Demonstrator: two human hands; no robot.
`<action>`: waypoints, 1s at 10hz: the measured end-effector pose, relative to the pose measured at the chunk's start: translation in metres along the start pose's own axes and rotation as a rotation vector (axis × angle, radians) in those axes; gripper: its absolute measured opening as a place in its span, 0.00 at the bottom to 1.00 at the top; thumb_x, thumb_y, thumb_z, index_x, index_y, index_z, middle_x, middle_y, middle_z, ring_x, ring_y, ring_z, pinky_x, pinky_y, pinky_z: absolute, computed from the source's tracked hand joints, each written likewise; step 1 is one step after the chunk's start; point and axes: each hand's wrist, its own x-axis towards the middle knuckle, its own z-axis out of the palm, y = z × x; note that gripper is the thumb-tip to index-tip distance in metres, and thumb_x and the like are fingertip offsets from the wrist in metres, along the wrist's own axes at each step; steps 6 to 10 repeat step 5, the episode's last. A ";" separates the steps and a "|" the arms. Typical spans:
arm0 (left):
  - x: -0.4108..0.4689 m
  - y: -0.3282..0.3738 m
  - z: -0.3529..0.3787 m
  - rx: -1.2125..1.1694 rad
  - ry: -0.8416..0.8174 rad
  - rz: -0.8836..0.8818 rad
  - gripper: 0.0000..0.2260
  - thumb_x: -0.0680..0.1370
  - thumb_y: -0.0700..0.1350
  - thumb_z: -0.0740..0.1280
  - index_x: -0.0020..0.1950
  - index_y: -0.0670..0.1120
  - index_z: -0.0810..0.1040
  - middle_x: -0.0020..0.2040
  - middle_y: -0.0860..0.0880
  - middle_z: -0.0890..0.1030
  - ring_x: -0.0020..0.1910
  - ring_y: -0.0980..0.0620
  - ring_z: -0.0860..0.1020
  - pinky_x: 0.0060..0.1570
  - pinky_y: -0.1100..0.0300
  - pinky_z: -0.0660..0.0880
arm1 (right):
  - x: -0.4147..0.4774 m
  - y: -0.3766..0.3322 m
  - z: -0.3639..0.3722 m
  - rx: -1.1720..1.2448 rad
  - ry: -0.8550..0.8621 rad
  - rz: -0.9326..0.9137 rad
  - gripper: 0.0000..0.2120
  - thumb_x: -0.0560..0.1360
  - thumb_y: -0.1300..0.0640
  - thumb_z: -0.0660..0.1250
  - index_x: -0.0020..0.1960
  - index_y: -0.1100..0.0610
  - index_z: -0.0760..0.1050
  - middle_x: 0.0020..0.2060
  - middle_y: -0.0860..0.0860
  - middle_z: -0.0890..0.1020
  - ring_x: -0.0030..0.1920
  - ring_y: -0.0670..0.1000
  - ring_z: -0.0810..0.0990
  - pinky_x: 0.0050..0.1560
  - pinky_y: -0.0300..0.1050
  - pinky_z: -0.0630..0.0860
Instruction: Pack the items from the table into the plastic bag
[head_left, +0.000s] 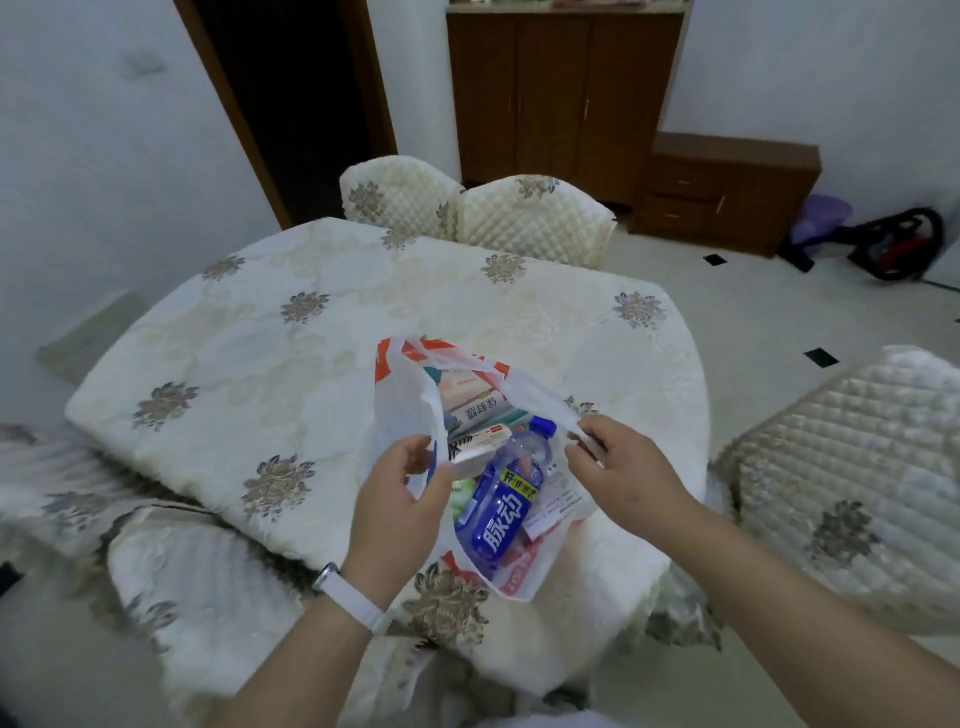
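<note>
Left hand (410, 488) has its grip pinched on the left handle side of the plastic bag (400, 410), thumb and fingers pressed onto the thin film. Right hand (618, 462) does the same on the right handle strip, pinching it between thumb and fingers, so the bag's mouth is pulled wide between the two. There's a white wristband (348, 592) on the left wrist.

The bag is white with orange-red print and sits on the near edge of the worktop (291, 332), just right of centre. Inside, lying on top, is a blue-labelled drink bottle (506, 499) with a blue cap, tilted with the cap toward the far right. Behind it, on the far side, is a flat box with teal print (480, 410), and a smaller white box (480, 447) wedged between that and the bottle. Something green (464, 493) peeks out left of the bottle, can't tell what it is. A printed white paper (558, 499) lies to the bottle's right.

The worktop wears a cream floral cloth, with quilted chairs (530, 218) around it.
</note>
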 end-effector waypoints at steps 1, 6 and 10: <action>-0.025 0.009 0.000 0.107 0.016 0.004 0.12 0.79 0.48 0.67 0.61 0.56 0.73 0.54 0.61 0.75 0.55 0.61 0.73 0.53 0.69 0.66 | -0.010 0.006 -0.013 -0.109 -0.049 -0.111 0.06 0.78 0.48 0.61 0.48 0.49 0.73 0.42 0.45 0.76 0.42 0.47 0.74 0.39 0.45 0.70; -0.121 0.035 0.023 0.492 0.113 0.312 0.24 0.75 0.54 0.64 0.67 0.43 0.75 0.64 0.46 0.78 0.64 0.53 0.72 0.65 0.65 0.64 | -0.047 0.032 -0.046 -0.359 0.022 -0.647 0.25 0.74 0.43 0.60 0.62 0.59 0.77 0.56 0.55 0.81 0.53 0.58 0.80 0.52 0.51 0.78; -0.121 0.035 0.023 0.492 0.113 0.312 0.24 0.75 0.54 0.64 0.67 0.43 0.75 0.64 0.46 0.78 0.64 0.53 0.72 0.65 0.65 0.64 | -0.047 0.032 -0.046 -0.359 0.022 -0.647 0.25 0.74 0.43 0.60 0.62 0.59 0.77 0.56 0.55 0.81 0.53 0.58 0.80 0.52 0.51 0.78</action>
